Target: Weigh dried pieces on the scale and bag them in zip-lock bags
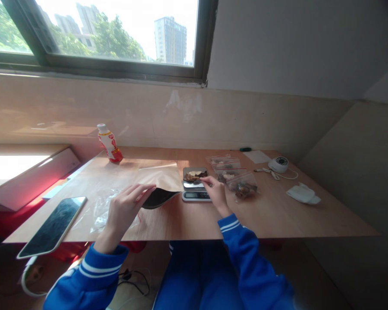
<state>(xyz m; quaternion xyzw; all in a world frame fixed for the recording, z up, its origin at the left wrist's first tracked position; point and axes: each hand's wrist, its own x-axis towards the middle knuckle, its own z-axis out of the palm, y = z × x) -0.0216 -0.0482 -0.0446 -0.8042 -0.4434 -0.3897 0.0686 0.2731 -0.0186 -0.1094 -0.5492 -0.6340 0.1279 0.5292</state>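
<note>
My left hand (pixel 124 206) is closed on the upper edge of a tan paper pouch (pixel 160 175), which lies on the table with its mouth held open and its dark inside showing. Beside it stands a small digital kitchen scale (pixel 188 196) with a silver platform. Dried brown pieces (pixel 194 175), some pale, are heaped on that platform; their exact kind is not clear. My right hand (pixel 217 193) pinches at the right end of this heap, thumb and fingertips together on a dried brown piece. The reading on the scale's display is too small to make out.
Several zip bags of dried pieces (pixel 242 185) lie right of the scale. Farther right are a white dome camera (pixel 278 164) with a cable and a crumpled white tissue (pixel 303 193). Clear plastic bags (pixel 103 211), a phone (pixel 53 226) and a bottle (pixel 110 144) are on the left.
</note>
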